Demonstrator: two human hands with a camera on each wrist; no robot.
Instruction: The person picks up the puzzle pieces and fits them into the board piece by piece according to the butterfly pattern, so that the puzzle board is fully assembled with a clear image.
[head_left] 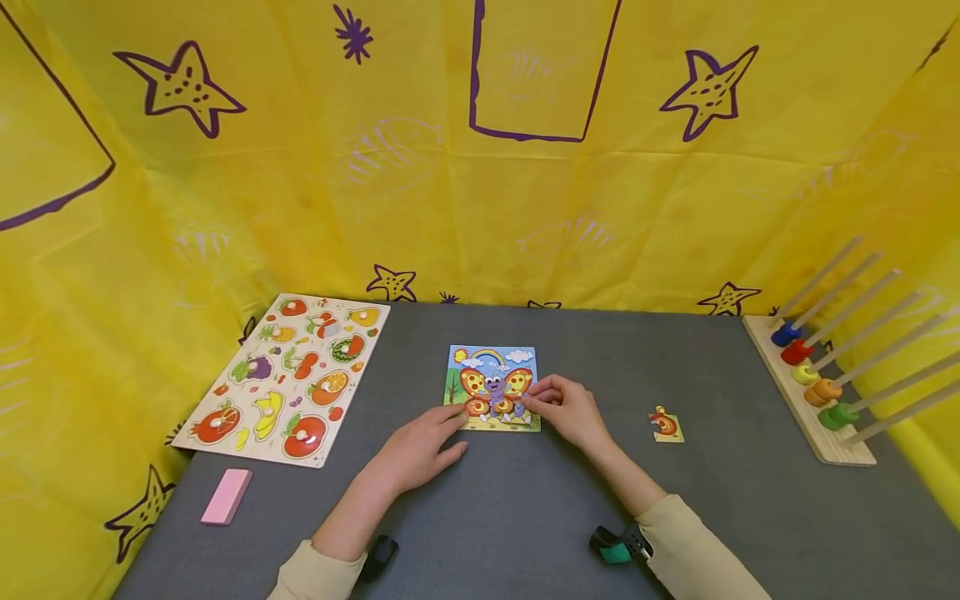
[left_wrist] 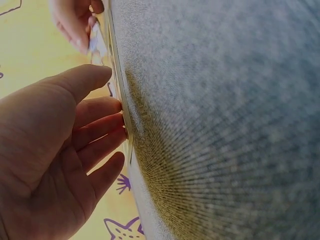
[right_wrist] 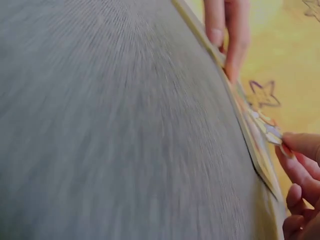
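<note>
A square butterfly puzzle (head_left: 487,363) with a rainbow and sun lies mid-table in the head view. My left hand (head_left: 416,450) rests its fairly straight fingertips on the puzzle's lower left part, thumb held apart. At the right side, my right hand (head_left: 572,414) pinches a puzzle piece (right_wrist: 270,133) between thumb and finger. The right wrist view shows that piece tilted up above the board; whether its lower edge touches the board I cannot tell. Off to the right, a loose puzzle piece (head_left: 667,427) with an orange-red wing pattern lies on the table.
At the left lies a wooden fruit peg board (head_left: 341,432), with a pink block (head_left: 227,497) in front of it. A wooden peg stand (head_left: 813,421) with coloured rings is at the right edge. Yellow patterned cloth (head_left: 420,208) hangs behind the grey table (head_left: 510,517).
</note>
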